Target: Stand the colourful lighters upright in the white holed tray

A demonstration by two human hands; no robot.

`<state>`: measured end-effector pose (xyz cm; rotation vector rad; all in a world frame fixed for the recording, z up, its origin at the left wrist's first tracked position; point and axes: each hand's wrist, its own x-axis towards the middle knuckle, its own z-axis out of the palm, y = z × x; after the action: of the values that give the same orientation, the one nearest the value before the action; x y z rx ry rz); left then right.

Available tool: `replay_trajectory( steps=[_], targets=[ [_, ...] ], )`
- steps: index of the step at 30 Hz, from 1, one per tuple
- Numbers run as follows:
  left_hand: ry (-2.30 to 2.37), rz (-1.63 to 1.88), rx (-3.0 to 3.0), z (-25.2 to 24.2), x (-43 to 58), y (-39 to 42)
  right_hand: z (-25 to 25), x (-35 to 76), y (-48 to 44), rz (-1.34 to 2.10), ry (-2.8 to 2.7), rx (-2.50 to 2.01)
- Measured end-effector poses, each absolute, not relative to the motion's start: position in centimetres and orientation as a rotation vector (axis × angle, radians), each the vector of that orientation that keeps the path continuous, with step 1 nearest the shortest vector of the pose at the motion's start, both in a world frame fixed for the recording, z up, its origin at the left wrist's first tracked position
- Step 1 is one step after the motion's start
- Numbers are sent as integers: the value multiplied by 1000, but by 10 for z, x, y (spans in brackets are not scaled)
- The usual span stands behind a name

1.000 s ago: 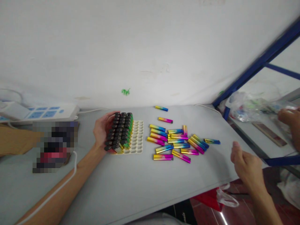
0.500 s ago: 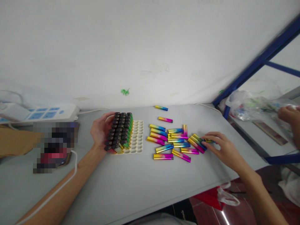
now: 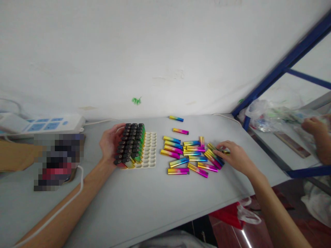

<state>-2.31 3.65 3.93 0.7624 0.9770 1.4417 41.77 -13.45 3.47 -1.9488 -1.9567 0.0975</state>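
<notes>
Power strip (image 3: 46, 124) far left, by the wall. My left grip (image 3: 110, 144) is wide, palm cupped against the left side of the capped lighters (image 3: 132, 143) standing in the tray (image 3: 151, 151). Loose lighters (image 3: 187, 155) heaped on the bench (image 3: 144, 199), just right of the tray. My right grip (image 3: 232, 157) is narrow, fingertips on the heap's right edge; pinching or only touching, I cannot tell. Another person's hand (image 3: 314, 126) far right.

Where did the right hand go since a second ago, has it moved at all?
Yes. The right hand has moved left and forward, from past the near right edge of the table onto the right end of the loose lighters.
</notes>
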Motion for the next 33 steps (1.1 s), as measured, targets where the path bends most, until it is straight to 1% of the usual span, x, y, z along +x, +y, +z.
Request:
replay_trajectory(
  steps=[4, 8, 13, 17, 22, 26, 33],
  targets=[
    [982, 1437, 809, 42, -22, 36, 42, 403, -126, 118, -1937, -1893],
    [1004, 1427, 820, 46, -22, 35, 48, 407, -141, 97, -1807, -1881],
    [1010, 1423, 809, 50, -20, 33, 39, 427, -176, 10, -1723, -1925],
    [1032, 1447, 785, 49, -19, 34, 29, 419, -190, -22, -1718, -1895],
    [981, 1476, 787, 45, -20, 37, 17, 389, -178, -32, -1882, -1825],
    [984, 1446, 750, 41, -23, 39, 7, 375, -156, -110, -1907, -1770],
    [995, 1432, 809, 38, -23, 36, 25, 355, -148, -26, -1896, -1712]
  ],
)
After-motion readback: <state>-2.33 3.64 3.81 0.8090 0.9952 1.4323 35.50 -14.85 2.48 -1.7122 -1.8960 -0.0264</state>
